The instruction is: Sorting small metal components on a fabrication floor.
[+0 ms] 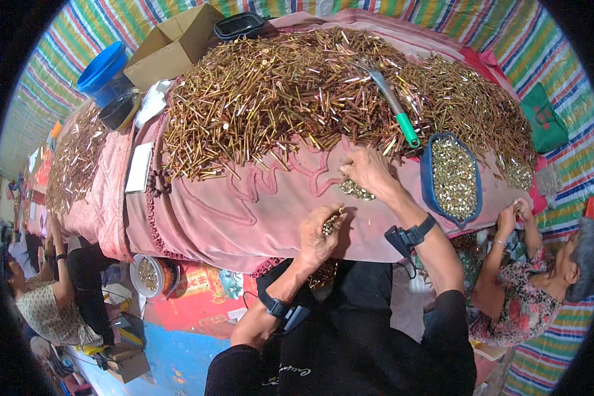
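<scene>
My left hand (319,234) is closed round a bundle of thin gold-coloured rods (333,223), whose ends show between the fingers. Ahead of it and to the right, my right hand (368,169) is closed with the fingertips bent together; what they pinch, if anything, is too small to make out. Just below those fingers, a little heap of small shiny gold pieces (357,191) lies on the pink cloth (277,231). A large pile of thin gold and brown rods (264,99) spreads across the far side of the table.
A blue tray (426,178) full of small shiny pieces stands at right. A green-handled hand rake (402,122) lies on the pile. Far left are a cardboard box (171,49), a blue bucket (104,76) and a black tray (239,26). Other people work at right and left.
</scene>
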The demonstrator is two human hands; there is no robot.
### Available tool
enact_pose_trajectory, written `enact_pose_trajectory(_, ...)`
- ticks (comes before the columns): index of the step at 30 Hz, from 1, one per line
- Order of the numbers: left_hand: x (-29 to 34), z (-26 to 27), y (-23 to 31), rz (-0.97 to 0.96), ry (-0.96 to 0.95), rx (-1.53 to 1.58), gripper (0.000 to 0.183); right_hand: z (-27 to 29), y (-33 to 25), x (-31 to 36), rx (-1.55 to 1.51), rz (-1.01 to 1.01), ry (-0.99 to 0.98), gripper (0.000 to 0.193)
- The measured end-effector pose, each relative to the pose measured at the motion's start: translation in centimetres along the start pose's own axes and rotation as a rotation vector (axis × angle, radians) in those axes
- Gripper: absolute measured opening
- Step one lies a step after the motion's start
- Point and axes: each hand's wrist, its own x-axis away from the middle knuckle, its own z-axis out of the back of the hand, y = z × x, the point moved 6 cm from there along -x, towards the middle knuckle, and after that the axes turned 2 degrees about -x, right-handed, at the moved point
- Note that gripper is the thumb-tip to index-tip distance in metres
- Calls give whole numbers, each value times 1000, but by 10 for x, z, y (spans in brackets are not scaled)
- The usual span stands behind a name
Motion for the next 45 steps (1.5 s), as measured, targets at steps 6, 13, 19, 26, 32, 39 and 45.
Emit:
enact_pose_trajectory(6,-3,5,4,-63,-11,-27,17,-17,-5,-5,166,-101,-305,21)
enact_pose_trajectory(13,-3,2,2,-59,-41,-4,15,9,11,15,92,-116,-190,18)
enact_pose_trajectory(19,-4,2,6,-27,-17,3,15,26,-1,13,24,-126,-99,17)
enact_pose_trajectory(26,-4,2,6,-5,-50,28,12,-11,-1,8,34,-70,-183,23)
enact_pose_trajectory(32,-2,4,1,6,-29,74,10,-1,-20,3,32,-160,-209,21)
enact_pose_trajectory(39,0,1,-7,150,-22,12,15,5,-1,75,-1128,-541,-264,34)
enact_pose_trajectory(45,2,1,-10,153,-19,17,14,4,-32,97,-1260,-521,-285,32)
